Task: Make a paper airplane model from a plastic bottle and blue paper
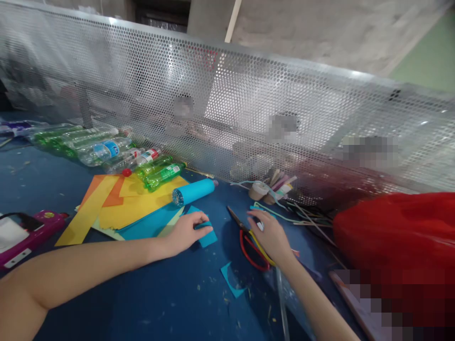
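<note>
My left hand point(187, 232) rests on the blue table, its fingers curled round a piece of blue paper point(206, 236). My right hand point(270, 235) lies over red-handled scissors point(249, 246) and a yellow strip, fingers bent down on them with something small and white under the fingertips. A bottle wrapped in blue paper point(194, 192) lies just beyond the left hand. A blue paper scrap point(231, 279) lies between my forearms.
Yellow, orange and blue paper sheets point(124, 208) lie at left, with several plastic bottles point(106, 151) behind them. A perforated metal screen point(227, 109) runs along the back. Tape rolls and sticks point(270, 189) stand by it. A red bag point(394, 237) sits right; a pink device point(24, 234) far left.
</note>
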{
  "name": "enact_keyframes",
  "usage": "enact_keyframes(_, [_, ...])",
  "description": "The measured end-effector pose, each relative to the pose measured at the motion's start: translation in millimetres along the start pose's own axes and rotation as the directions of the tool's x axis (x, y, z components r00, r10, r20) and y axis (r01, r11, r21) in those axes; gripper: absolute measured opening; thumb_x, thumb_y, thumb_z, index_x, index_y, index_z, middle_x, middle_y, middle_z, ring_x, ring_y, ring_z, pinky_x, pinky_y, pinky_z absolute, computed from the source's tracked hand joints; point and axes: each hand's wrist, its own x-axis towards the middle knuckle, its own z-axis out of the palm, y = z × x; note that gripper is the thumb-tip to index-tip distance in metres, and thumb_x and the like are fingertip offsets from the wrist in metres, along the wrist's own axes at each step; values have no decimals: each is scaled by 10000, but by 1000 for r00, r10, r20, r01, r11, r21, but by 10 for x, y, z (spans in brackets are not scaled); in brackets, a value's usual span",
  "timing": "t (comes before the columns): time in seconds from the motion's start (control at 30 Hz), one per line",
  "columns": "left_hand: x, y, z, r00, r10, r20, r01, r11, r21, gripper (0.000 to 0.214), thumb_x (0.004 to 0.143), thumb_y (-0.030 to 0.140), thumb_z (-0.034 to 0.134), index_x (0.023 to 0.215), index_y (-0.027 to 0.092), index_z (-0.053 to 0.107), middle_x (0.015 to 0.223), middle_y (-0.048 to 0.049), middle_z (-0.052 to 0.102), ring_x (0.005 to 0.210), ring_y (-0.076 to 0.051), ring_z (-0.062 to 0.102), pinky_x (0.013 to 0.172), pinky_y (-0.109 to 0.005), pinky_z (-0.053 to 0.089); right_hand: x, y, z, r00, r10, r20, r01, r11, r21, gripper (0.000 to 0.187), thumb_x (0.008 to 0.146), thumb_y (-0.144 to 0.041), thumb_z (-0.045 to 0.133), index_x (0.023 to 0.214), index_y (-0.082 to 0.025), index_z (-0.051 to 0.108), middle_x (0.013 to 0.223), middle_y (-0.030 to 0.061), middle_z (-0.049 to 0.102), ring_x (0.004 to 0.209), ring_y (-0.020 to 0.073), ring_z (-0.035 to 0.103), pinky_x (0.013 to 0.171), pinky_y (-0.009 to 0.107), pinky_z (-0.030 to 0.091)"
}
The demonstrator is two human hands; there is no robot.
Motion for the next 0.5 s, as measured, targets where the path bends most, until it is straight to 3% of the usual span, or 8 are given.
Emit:
enact_keyframes(0.1, [14, -58, 23, 1000, 30, -4, -30, 999, -17, 127, 791, 312, 578, 836, 199, 539, 819, 4, 563, 775, -157, 531, 717, -281, 430, -226, -447, 71, 958, -42, 285, -72, 922, 380, 218, 817, -383, 526, 925, -196, 561, 864, 55, 669, 811, 194, 634, 747, 327, 498])
enact_keyframes(0.23, [6, -64, 39, 998, 47, 29, -45, 997, -67, 211, 764, 302, 615, 940, 211, 541, 883, -4, 570, 806, -156, 538, 730, -275, 435, -449, -789, 216, 925, -16, 380, -208, 816, 540, 221, 776, -350, 591, 884, -219, 449, 691, -15, 617, 650, 156, 601, 589, 259, 468])
enact_keyframes(0.37, [14, -33, 4, 997, 19, 72, -15, 998, -54, 196, 825, 301, 528, 998, 210, 539, 698, 21, 524, 668, -145, 535, 621, -260, 438, -465, -660, 218, 901, 9, 434, -285, 767, 575, 234, 761, -300, 589, 915, -214, 435, 643, -39, 592, 618, 145, 583, 583, 256, 451])
enact_keyframes(0.43, [30, -56, -19, 997, -15, 71, 17, 1000, -25, 226, 850, 302, 483, 1053, 208, 515, 620, 38, 492, 595, -141, 523, 575, -259, 433, -437, -550, 151, 847, -44, 530, -309, 771, 557, 236, 754, -302, 598, 927, -197, 478, 655, -35, 591, 622, 139, 581, 583, 252, 453])
enact_keyframes(0.5, [38, -93, -37, 998, -34, 55, 33, 999, 26, 280, 847, 293, 485, 1117, 217, 487, 682, 17, 554, 643, -159, 563, 612, -282, 460, -416, -481, 79, 790, -103, 605, -281, 815, 507, 190, 770, -313, 587, 896, -176, 548, 689, -15, 604, 639, 136, 577, 587, 249, 452])
